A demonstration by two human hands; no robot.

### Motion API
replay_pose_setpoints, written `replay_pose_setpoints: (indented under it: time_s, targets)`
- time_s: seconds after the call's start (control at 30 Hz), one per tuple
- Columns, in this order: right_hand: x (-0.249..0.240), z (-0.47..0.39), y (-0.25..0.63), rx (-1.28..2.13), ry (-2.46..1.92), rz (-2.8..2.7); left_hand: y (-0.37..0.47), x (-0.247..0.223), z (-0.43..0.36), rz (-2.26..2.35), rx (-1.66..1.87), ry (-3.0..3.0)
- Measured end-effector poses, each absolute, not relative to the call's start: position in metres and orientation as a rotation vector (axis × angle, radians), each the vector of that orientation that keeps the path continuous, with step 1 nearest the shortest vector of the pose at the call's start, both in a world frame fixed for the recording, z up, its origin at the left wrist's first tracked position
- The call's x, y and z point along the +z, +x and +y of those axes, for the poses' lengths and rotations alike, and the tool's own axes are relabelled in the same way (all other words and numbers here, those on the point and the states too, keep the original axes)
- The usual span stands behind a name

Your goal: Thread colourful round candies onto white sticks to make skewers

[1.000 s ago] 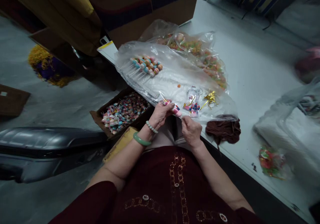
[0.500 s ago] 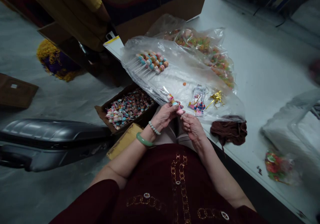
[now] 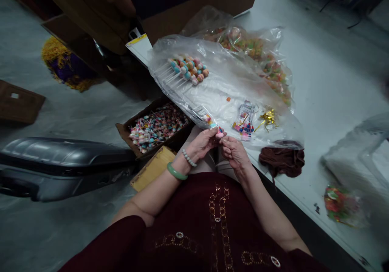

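Note:
My left hand (image 3: pixel 199 145) is closed around a small wrapped candy skewer (image 3: pixel 209 120) with coloured balls, its clear wrapper pointing away from me. Pinched fingers of my right hand (image 3: pixel 234 151) meet the near, pink end of it; what they grip is too small to make out. Beyond the hands, on plastic sheeting (image 3: pixel 212 97), lie small printed packets (image 3: pixel 246 112) with red, blue and pink bits. Beside them is a bunch of gold twist ties (image 3: pixel 268 118). Farther off, a pile of ball candies on white sticks (image 3: pixel 190 69) rests on the sheeting.
At my left, an open carton (image 3: pixel 158 126) is full of wrapped candies, near a yellow box (image 3: pixel 153 168) and a grey suitcase (image 3: pixel 67 166). Bags of colourful sweets (image 3: pixel 255 49) lie at the back. A brown cloth (image 3: pixel 282 160) sits at the table edge. Another person (image 3: pixel 91 20) stands far left.
The view has shifted slightly, so the table's things appear a little higher and farther right. Both hands keep nearly the same hold on the candy skewer.

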State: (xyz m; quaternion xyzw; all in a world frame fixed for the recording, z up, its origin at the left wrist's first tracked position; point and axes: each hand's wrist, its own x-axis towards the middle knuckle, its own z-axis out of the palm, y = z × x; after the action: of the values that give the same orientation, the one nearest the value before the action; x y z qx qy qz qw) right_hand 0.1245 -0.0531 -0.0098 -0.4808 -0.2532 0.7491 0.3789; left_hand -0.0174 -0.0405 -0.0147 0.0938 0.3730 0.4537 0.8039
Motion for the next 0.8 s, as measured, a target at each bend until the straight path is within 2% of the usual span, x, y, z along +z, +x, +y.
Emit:
replay_pose_setpoints:
  time_s: [0.17,0.23,0.37,0.47,0.57,0.73,0.8]
  targets:
    - [-0.01,-0.057,0.126,1.853,-1.377,-0.985,-0.031,-0.009,-0.031,0.785,1.148,0.081]
    - [-0.007,-0.061,0.125,1.574,-1.547,-1.309,-0.03,-0.007,-0.029,0.822,1.234,0.039]
    - [0.0,-0.068,0.118,0.73,-1.779,-1.9,-0.017,-0.003,-0.032,0.866,1.305,-0.011]
    - [0.003,-0.07,0.114,0.414,-1.842,-2.04,-0.013,0.0,-0.036,0.839,1.273,-0.001]
    - [0.002,-0.067,0.116,0.398,-1.888,-2.016,-0.017,0.0,-0.038,0.826,1.207,0.036]
    - [-0.001,-0.062,0.118,0.655,-1.931,-1.878,-0.018,-0.002,-0.041,0.835,1.148,0.076]
    - [-0.003,-0.062,0.114,0.566,-1.96,-1.877,-0.011,-0.003,-0.043,0.854,1.194,0.105]
